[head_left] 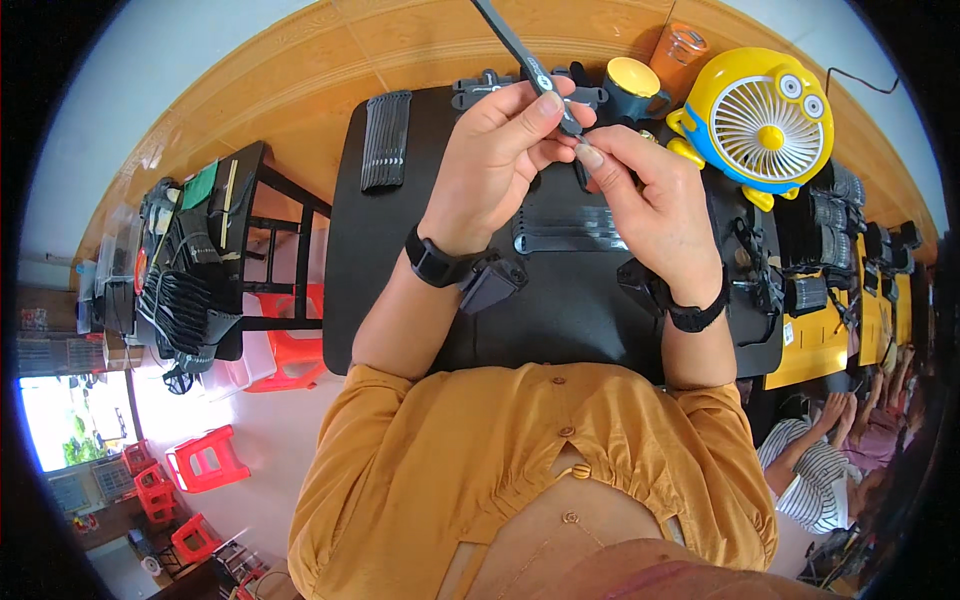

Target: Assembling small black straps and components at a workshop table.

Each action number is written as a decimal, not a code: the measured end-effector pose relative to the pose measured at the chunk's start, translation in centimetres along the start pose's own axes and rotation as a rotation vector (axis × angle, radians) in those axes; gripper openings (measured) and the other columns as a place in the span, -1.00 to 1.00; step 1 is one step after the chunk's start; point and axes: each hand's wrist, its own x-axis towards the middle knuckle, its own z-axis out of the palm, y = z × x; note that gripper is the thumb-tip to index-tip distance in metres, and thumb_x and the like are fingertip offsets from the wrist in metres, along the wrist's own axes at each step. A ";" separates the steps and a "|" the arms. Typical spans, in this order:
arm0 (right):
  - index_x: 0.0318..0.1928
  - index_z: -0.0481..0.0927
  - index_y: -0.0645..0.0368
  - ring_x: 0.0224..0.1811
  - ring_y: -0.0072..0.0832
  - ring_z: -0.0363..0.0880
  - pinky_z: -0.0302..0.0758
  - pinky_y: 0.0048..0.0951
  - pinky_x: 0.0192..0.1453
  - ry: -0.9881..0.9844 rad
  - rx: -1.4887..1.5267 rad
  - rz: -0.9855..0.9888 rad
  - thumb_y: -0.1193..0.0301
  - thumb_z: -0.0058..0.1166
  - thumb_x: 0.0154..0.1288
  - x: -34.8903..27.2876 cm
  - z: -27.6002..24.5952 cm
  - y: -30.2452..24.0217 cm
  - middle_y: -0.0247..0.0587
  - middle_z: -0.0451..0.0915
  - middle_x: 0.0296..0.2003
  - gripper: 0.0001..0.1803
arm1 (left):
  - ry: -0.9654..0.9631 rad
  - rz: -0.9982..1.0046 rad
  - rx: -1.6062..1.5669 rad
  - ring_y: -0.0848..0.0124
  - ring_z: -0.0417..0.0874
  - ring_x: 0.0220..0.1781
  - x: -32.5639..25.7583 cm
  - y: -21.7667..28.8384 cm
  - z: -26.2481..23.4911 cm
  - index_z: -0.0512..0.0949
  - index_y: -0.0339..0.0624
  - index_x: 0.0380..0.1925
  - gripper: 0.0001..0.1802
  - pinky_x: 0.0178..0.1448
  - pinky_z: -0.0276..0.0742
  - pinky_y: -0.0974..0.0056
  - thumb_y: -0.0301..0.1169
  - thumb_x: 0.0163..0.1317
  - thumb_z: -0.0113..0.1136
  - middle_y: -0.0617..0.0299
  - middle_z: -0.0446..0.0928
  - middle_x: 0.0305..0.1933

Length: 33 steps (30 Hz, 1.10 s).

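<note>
Mid-assembly: left hand (495,160) pinches black strap (520,55) near its lower end, raised over black mat (400,250). Right hand (645,190) fingertips grip strap's tip, likely fitting something small, hidden. Next needs steady alignment. Finished straps (385,140) stacked left.

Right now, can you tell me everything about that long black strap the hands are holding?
The black strap is long, thin and flat, and looks like rubber or plastic, with a small pale mark near its lower end. It slants up and away to the picture's top edge. The left hand pinches its lower end between thumb and fingers, and the right hand touches the same end. It hangs above the black mat.
</note>
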 end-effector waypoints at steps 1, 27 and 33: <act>-0.18 0.64 0.12 -0.45 -0.17 0.60 0.50 -0.37 -0.39 0.003 -0.004 0.007 0.43 0.10 0.34 0.0 0.0 0.0 -0.07 0.59 -0.46 -0.89 | 0.002 0.016 0.016 0.51 0.61 -0.16 0.0 -0.1 0.0 0.42 -0.33 0.15 -0.63 -0.07 0.54 0.45 -0.33 0.46 0.03 0.07 0.61 -0.06; -0.26 0.49 0.18 -0.45 -0.23 0.64 0.52 -0.37 -0.37 0.081 -0.094 -0.042 0.53 0.05 0.32 0.1 1.4 1.1 -0.13 0.57 -0.53 -0.98 | 0.161 0.084 0.028 0.46 0.63 -0.24 0.4 -0.9 0.0 0.51 -0.30 -0.07 -0.76 -0.07 0.61 0.36 -0.35 0.41 0.11 0.08 0.62 -0.16; -0.24 0.49 0.17 -0.41 -0.12 0.63 0.54 -0.29 -0.34 -0.044 0.329 0.203 0.57 0.03 0.29 0.3 0.9 1.0 -0.06 0.58 -0.50 -0.94 | 0.161 0.111 0.015 0.47 0.63 -0.27 0.5 -1.2 0.4 0.51 -0.29 -0.10 -0.77 -0.09 0.61 0.37 -0.34 0.42 0.11 0.10 0.63 -0.17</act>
